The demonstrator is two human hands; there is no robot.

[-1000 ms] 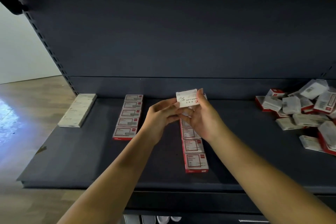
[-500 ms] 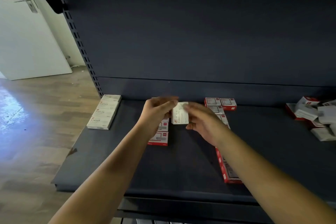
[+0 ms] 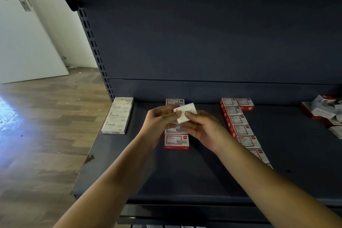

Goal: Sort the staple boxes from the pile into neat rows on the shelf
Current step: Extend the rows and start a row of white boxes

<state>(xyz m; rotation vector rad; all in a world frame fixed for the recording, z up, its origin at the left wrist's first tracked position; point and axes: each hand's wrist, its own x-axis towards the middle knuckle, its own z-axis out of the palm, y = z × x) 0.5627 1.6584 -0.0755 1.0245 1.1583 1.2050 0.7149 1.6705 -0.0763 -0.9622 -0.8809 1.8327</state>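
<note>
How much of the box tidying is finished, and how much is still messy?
Done: three rows lie on the shelf: a white row, a middle red row and a longer right red row. In hand: the left hand and right hand together hold one white box. Left: the pile at the right edge is still jumbled.

Both bare forearms reach forward from the lower edge of the view and converge over the shelf (image 3: 185, 177). The left hand (image 3: 159, 124) has its back facing up, fingers curled, thumb and fingertips pinching the left end of a small white box (image 3: 185, 114). The right hand (image 3: 203, 129) is turned palm inward, its fingers curled under and pinching the box's right side. The two hands nearly touch.
</note>
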